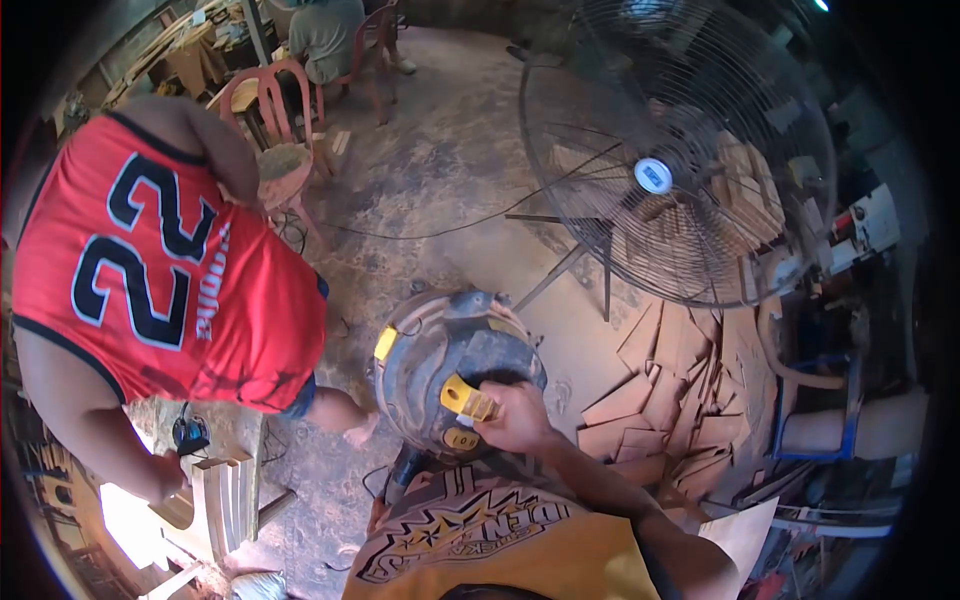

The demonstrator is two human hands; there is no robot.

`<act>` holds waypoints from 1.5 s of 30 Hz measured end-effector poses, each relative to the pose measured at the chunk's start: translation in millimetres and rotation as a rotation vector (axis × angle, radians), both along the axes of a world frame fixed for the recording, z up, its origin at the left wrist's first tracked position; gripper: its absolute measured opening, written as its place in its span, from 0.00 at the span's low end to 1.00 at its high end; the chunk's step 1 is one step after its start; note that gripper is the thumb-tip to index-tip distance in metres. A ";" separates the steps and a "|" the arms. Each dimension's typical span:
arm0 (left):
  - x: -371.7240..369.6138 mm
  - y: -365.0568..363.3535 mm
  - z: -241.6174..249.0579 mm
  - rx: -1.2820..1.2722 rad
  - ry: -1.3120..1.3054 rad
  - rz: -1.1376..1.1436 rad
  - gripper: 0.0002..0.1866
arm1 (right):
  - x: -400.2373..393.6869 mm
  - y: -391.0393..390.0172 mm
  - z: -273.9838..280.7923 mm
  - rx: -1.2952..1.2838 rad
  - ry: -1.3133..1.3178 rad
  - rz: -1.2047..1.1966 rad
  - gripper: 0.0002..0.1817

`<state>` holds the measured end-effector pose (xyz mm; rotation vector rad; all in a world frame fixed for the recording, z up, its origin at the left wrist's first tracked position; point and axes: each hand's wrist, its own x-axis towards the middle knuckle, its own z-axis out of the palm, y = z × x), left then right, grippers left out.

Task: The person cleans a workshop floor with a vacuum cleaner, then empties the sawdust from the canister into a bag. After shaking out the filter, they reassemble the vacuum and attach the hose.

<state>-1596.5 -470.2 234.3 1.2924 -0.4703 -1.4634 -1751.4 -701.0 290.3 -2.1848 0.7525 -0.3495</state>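
Observation:
My right hand [514,418] is closed round the yellow handle [468,400] on top of a dusty, round shop vacuum [425,350]. The vacuum stands on the floor just in front of me, with a yellow latch [385,343] on its side. A sliver of my left hand [378,514] shows low beside my shirt, close to a dark hose or tool end [405,466]. Its fingers are mostly hidden, so its grip cannot be made out.
A large floor fan [655,175] stands ahead right, its cable crossing the floor. Wood offcuts [670,390] are piled at right. A co-worker in a red jersey [170,270] bends at left over wooden pieces [220,500]. Behind are a red plastic chair [285,165] and a seated person [328,40].

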 end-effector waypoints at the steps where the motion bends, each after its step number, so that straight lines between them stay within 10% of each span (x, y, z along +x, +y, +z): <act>1: -4.6 -2.1 -1.3 0.000 -0.001 0.016 0.27 | -5.6 -3.6 9.1 0.028 0.000 0.017 0.10; 15: 120.9 -158.9 -1.9 0.006 -0.007 0.149 0.29 | 167.8 -224.5 28.6 -0.057 -0.141 -0.036 0.10; 32: 389.5 -569.1 16.4 -0.079 0.038 -0.487 0.31 | 326.4 -472.4 84.3 0.197 -0.387 -0.491 0.07; 35: 388.6 -650.3 19.7 -0.073 0.079 -0.685 0.31 | 306.5 -502.0 80.3 -0.077 -0.156 -0.777 0.12; 45: 295.8 -1005.5 19.7 -0.039 0.095 -1.098 0.33 | 230.4 -735.4 32.7 0.129 -0.154 -1.141 0.14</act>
